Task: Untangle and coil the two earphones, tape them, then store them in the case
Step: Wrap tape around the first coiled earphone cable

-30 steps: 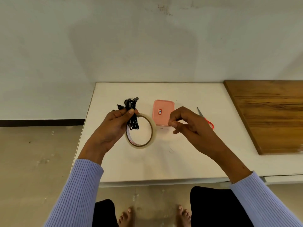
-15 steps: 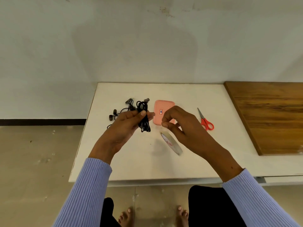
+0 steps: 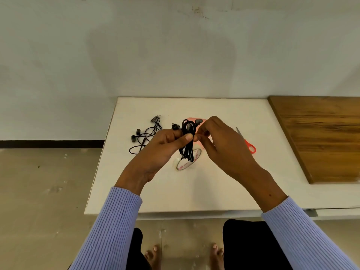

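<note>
My left hand (image 3: 165, 143) grips a coiled black earphone (image 3: 188, 142) above the white table (image 3: 194, 191), its buds sticking up. My right hand (image 3: 220, 147) pinches the same bundle from the right at its middle; I cannot tell whether a clear tape strip is between the fingers. The tape roll (image 3: 185, 163) shows just below the bundle, tilted, partly hidden by the cord. A second black earphone (image 3: 146, 136) lies loose and uncoiled on the table to the left. The pink case (image 3: 201, 120) is almost wholly hidden behind my hands.
Red-handled scissors (image 3: 249, 147) lie right of my right hand. A brown wooden board (image 3: 321, 137) covers the table's right side. The table's left edge drops to the floor (image 3: 48, 191). My knees and bare feet are below the front edge.
My right hand has moved left and closed onto the earphone bundle. The tape roll has shifted from beside the right hand to under the bundle. The case is now covered.
</note>
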Demonstrator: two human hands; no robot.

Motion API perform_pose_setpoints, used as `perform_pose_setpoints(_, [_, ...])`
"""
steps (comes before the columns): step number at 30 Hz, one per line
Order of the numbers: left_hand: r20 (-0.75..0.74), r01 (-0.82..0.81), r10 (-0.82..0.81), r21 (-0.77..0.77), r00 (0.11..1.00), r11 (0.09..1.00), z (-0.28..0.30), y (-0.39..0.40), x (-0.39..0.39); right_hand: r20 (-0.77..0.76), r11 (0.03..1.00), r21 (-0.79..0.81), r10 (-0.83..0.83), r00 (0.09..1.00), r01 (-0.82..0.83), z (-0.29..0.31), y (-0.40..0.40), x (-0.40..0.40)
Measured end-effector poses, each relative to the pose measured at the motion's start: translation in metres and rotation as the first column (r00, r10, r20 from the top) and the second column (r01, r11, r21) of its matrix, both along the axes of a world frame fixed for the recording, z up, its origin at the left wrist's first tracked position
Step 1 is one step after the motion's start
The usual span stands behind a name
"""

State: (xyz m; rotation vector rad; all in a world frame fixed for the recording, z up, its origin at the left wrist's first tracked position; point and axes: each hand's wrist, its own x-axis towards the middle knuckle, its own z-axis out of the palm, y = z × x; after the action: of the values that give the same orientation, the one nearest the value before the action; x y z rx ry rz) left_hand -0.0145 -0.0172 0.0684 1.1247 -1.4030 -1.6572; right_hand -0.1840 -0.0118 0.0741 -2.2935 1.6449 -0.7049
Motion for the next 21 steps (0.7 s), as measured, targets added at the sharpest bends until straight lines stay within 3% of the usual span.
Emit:
perform_pose_setpoints(5, [-0.013,-0.065,0.064,-0.059,0.998,0.996,0.013,0.001,0.004,-0.002,0.998,-0.055,-0.012,1.000,0.011,0.004,0.001,0.006])
perform_pose_setpoints(15, [-0.094,-0.044,0.046,0.020,0.994,0.999,0.013,0.004,0.009,-0.006,0.996,-0.074,-0.040,0.999,0.040,0.009,-0.003,0.009])
perform_pose_setpoints(18, [-0.136,-0.050,0.056,0.045,0.989,0.998,0.014,0.002,0.010,0.080,0.991,-0.129,-0.027,0.996,0.037,0.007,-0.004,0.008])
perform_pose_setpoints(21, [-0.144,-0.042,0.049,0.050,0.988,0.998,0.013,0.001,0.011,0.361,0.992,-0.079,-0.064,0.930,0.099,0.007,-0.004,0.008])
